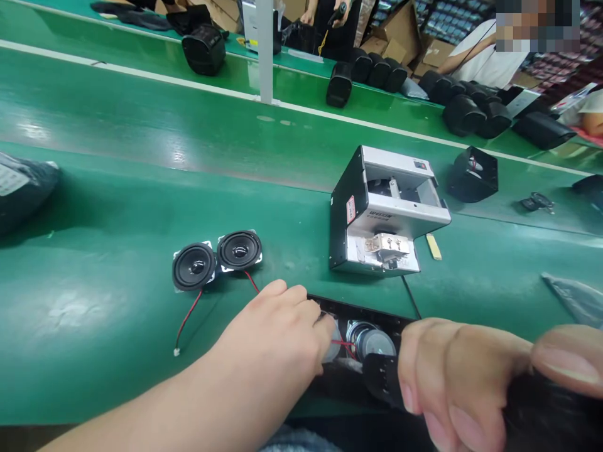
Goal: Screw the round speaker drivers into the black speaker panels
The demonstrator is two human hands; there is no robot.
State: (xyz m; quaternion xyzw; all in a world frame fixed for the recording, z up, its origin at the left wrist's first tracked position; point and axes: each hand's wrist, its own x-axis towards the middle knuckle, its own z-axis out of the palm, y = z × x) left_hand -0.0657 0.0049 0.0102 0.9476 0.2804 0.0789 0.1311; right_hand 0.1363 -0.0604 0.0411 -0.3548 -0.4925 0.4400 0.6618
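In my right hand (461,376), fingers wrapped round it, is a black power screwdriver (382,376) whose front end points left over a long black speaker housing (348,383). Inside that housing sits a speaker (377,344) with its round magnet up and red wires beside it; part of another shows to its left. My left hand (282,333) is closed at the housing's left part, its fingertips hidden, so what they pinch or press cannot be seen. Two loose speakers, one farther left (193,267) and one nearer (239,250), lie cone up with thin wires.
A silver and black screw feeder (386,213) stands beyond the housing, a yellow piece (434,247) beside it. A wrapped dark bundle (23,188) lies left. Several black speaker boxes (339,85) line the far bench. A white post (266,50) rises between; people stand beyond.
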